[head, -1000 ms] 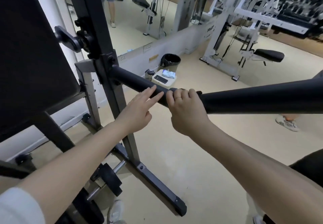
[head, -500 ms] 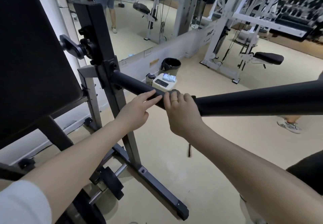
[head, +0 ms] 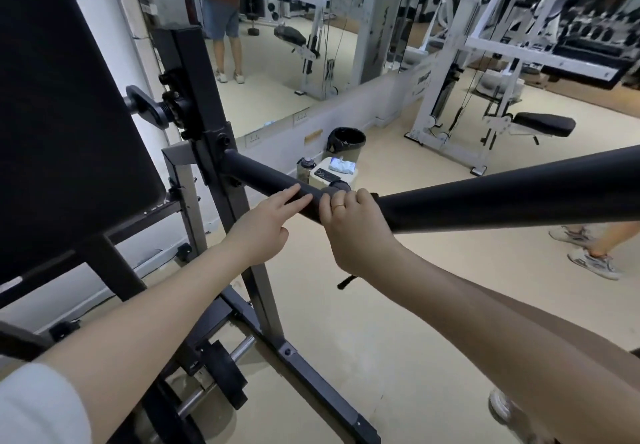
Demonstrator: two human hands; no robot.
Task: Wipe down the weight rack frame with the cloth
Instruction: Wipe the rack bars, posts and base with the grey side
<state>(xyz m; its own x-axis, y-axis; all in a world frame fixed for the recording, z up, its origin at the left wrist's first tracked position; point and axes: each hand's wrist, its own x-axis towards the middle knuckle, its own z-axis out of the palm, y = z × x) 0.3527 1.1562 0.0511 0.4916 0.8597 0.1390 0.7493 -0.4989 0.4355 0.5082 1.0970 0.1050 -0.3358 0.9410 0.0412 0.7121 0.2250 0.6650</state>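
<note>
Right now your right hand [head: 353, 227] curls over the black padded bar [head: 485, 201], fingers wrapped across its top where it meets the second padded bar [head: 263, 175] that runs back to the rack; a ring sits on one finger; something dark shows under those fingers and a dark strip [head: 346, 281] hangs below the wrist, though whether that is the cloth you cannot tell from this view; your left hand [head: 266, 227] lies just beside the right, its fingers straight and resting flat on the second bar, holding nothing; the two hands nearly touch at the junction of the bars; the weight rack frame [head: 204, 132] stands to your left, its dark upright rising past the bar's root and its base rail [head: 311, 374] running along the floor beneath your arms; a weight plate [head: 225, 374] sits on a low peg near the base; beyond the bars a black bin [head: 346, 138] stands by the wall.
</note>
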